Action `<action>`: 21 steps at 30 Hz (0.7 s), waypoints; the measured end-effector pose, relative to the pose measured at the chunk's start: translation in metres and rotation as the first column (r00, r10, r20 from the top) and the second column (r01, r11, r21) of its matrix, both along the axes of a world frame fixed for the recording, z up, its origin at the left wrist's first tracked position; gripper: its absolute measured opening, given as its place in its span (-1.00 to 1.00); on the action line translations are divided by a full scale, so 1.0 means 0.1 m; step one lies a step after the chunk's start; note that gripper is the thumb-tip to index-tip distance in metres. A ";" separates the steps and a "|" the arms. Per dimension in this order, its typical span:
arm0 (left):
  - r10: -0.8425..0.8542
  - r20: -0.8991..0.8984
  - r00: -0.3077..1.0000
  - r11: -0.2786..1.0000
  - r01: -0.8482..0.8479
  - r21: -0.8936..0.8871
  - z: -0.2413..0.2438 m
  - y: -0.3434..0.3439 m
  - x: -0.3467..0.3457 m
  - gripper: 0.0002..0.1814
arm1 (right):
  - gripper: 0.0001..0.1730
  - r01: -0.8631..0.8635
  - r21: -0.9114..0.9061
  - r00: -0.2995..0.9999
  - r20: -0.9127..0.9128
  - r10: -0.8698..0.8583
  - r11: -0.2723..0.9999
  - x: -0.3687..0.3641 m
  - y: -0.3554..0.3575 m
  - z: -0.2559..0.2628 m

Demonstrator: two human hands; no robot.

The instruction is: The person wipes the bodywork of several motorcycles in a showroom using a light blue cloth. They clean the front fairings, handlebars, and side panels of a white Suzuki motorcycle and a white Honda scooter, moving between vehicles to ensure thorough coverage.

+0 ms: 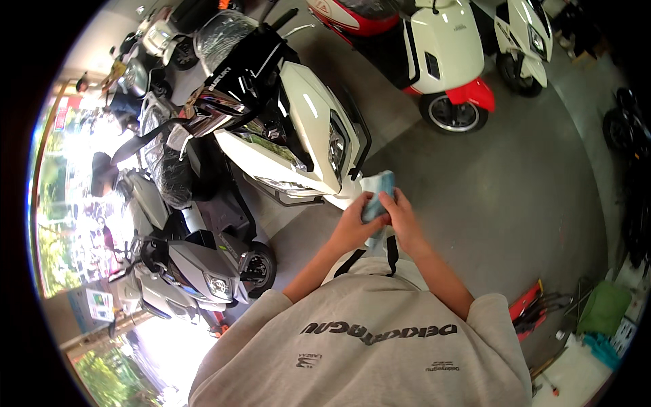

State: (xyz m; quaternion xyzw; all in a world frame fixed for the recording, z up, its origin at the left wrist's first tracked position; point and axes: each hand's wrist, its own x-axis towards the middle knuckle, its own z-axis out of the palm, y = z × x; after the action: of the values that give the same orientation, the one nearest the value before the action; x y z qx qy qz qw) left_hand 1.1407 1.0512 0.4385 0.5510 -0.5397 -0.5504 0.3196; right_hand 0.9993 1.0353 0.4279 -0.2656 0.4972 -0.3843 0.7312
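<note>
A folded light-blue cloth (380, 184) is held in front of my body at waist height. My left hand (355, 224) grips its left side, and my right hand (404, 219) holds it from the right, thumb lying across it. Both hands are close together, so part of the cloth is hidden behind fingers. Just beyond them stands a white and black Suzuki scooter (305, 96), its nose and headlights turned towards me. The front tip of its white bodywork appears right beside the cloth; whether they touch, I cannot tell.
To the left stand a grey scooter (190, 259) and a plastic-wrapped seat (165, 157). A white and red scooter (447, 56) and another white scooter (539, 56) are ahead right. Grey floor (508, 198) spreads rightwards. A green stool-like object (602, 310) and red item (526, 308) lie lower right.
</note>
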 end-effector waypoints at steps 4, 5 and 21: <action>0.086 -0.139 0.987 0.994 -0.074 0.085 -0.08 -0.02 -0.17 -0.69 | -0.67 -0.038 -0.093 0.997 0.067 0.045 0.995 -0.03 -0.10 -0.12; 0.120 -0.147 0.982 0.984 -0.098 0.151 -0.06 -0.01 -0.19 -0.70 | -0.68 -0.041 -0.083 0.996 0.073 0.047 0.996 -0.05 -0.11 -0.09; 0.573 -0.116 0.811 0.812 -0.581 -0.048 0.16 -0.01 0.27 -0.82 | -0.65 -0.251 0.242 0.820 0.568 0.073 0.937 0.44 -0.51 0.12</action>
State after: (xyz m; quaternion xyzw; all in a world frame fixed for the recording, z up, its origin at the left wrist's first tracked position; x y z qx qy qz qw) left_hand 1.1676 1.0504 0.4542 0.6481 -0.3530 -0.4308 0.5194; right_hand 1.0428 0.9841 0.4395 -0.0691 0.2944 -0.2980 0.9054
